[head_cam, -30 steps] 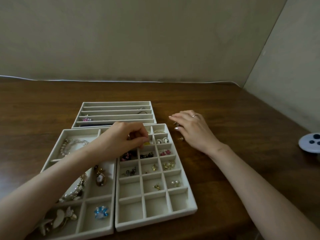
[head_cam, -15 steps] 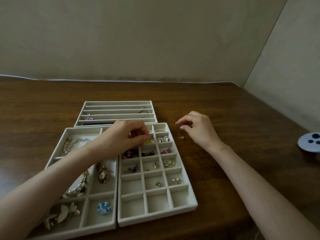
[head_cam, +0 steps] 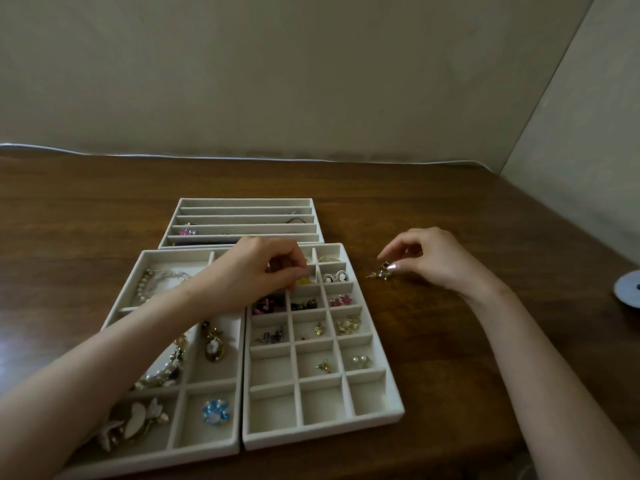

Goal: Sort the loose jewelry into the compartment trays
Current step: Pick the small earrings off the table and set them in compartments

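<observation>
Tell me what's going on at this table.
A person is sorting jewelry into cream trays. The left hand reaches over the grid tray and pinches a yellow piece in an upper compartment. The right hand, on the table beside that tray, pinches a small gold piece that is not yet sorted. Many of the grid tray's upper compartments hold earrings; its bottom row is empty.
</observation>
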Motion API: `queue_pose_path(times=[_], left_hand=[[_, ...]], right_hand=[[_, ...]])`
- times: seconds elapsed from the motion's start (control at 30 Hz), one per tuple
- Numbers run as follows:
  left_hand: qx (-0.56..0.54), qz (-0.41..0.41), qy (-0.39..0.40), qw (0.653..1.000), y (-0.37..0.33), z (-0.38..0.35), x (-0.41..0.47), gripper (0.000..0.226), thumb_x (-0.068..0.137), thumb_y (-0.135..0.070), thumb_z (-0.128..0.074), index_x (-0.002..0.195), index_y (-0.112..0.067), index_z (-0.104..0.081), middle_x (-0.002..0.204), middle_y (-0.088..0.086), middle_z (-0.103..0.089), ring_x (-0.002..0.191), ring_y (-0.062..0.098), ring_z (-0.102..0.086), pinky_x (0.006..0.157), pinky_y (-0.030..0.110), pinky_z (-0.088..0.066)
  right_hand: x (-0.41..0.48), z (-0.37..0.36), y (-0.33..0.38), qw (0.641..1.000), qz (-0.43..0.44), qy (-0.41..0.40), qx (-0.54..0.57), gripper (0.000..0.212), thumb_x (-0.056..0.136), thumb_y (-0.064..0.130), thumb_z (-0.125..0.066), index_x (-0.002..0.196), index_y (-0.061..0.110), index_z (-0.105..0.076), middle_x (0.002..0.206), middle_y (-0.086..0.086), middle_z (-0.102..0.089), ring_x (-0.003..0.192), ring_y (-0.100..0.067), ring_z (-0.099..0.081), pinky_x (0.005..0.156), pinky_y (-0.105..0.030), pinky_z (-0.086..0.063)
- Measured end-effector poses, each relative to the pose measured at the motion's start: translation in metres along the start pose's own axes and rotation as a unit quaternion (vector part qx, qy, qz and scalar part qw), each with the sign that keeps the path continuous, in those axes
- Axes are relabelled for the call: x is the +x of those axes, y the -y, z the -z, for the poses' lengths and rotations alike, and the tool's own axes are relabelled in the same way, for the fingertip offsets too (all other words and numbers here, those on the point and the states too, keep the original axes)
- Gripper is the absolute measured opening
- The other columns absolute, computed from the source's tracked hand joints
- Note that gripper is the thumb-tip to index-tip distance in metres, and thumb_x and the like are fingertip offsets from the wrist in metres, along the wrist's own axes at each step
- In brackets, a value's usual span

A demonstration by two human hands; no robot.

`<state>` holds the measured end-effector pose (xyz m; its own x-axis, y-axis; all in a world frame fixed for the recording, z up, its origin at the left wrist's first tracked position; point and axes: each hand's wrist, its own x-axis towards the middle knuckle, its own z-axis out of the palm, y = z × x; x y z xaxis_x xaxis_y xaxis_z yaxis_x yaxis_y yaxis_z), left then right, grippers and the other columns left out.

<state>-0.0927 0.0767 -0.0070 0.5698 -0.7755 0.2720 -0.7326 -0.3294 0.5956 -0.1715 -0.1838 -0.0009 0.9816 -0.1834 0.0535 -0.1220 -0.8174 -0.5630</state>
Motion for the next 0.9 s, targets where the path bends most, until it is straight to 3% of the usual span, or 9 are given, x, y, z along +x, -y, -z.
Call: queue_pose_path(times=[0.1,0.27,0.37,0.57,0.73,0.9], left_hand=[[0.001,-0.004,-0.002,1.0,0.0,0.0,0.0,0.008,0.087,-0.021,-0.061,0.087,-0.014,-0.066,0.073,-0.006,-0.066,0.068,0.006,-0.062,0.06,0.01,-0.044],[0.004,-0.004,0.002,1.0,0.001,0.0,0.001,0.007,0.087,-0.02,-0.061,0.088,-0.015,-0.065,0.072,-0.009,-0.065,0.068,0.003,-0.061,0.06,0.01,-0.044],[0.007,-0.008,-0.003,1.0,0.001,-0.001,0.001,0.006,0.087,-0.02,-0.062,0.086,-0.015,-0.066,0.071,-0.008,-0.065,0.066,0.003,-0.06,0.059,0.009,-0.043],[0.005,-0.007,0.0,1.0,0.001,-0.001,0.001,0.007,0.087,-0.019,-0.062,0.087,-0.013,-0.066,0.071,-0.008,-0.065,0.068,0.003,-0.06,0.059,0.01,-0.043],[0.016,-0.011,0.002,1.0,0.002,0.0,0.0,0.005,0.087,-0.017,-0.062,0.088,-0.014,-0.066,0.073,-0.008,-0.064,0.069,0.003,-0.058,0.059,0.009,-0.041],[0.031,-0.023,-0.003,0.999,0.004,-0.001,0.002,0.007,0.086,-0.017,-0.064,0.09,-0.012,-0.067,0.078,-0.003,-0.066,0.071,0.006,-0.058,0.06,0.01,-0.042]], right_hand=[[-0.003,0.0,-0.002,0.998,-0.012,0.053,-0.012,0.019,0.078,0.016,-0.074,0.09,0.031,-0.069,0.097,0.01,-0.059,0.09,-0.005,-0.054,0.07,-0.018,-0.038],[-0.002,-0.005,0.001,0.998,0.012,0.033,-0.048,0.012,0.078,0.022,-0.074,0.088,0.026,-0.068,0.092,0.012,-0.056,0.084,-0.004,-0.053,0.067,-0.016,-0.036],[-0.002,-0.005,0.001,0.998,0.017,0.036,-0.053,0.013,0.079,0.027,-0.073,0.089,0.024,-0.065,0.096,0.009,-0.058,0.086,-0.006,-0.054,0.069,-0.019,-0.042],[-0.01,0.004,0.011,0.995,0.039,0.008,0.094,0.014,0.08,0.023,-0.071,0.087,0.02,-0.06,0.09,0.004,-0.061,0.08,-0.008,-0.057,0.067,-0.021,-0.042],[-0.028,-0.009,0.05,0.947,0.153,0.167,0.226,0.016,0.076,0.023,-0.074,0.086,0.02,-0.062,0.087,0.006,-0.061,0.08,-0.019,-0.057,0.071,-0.025,-0.049],[-0.039,-0.035,0.074,0.924,0.218,0.263,0.169,0.017,0.078,0.014,-0.075,0.088,0.021,-0.063,0.089,0.011,-0.059,0.081,-0.003,-0.056,0.07,-0.02,-0.047]])
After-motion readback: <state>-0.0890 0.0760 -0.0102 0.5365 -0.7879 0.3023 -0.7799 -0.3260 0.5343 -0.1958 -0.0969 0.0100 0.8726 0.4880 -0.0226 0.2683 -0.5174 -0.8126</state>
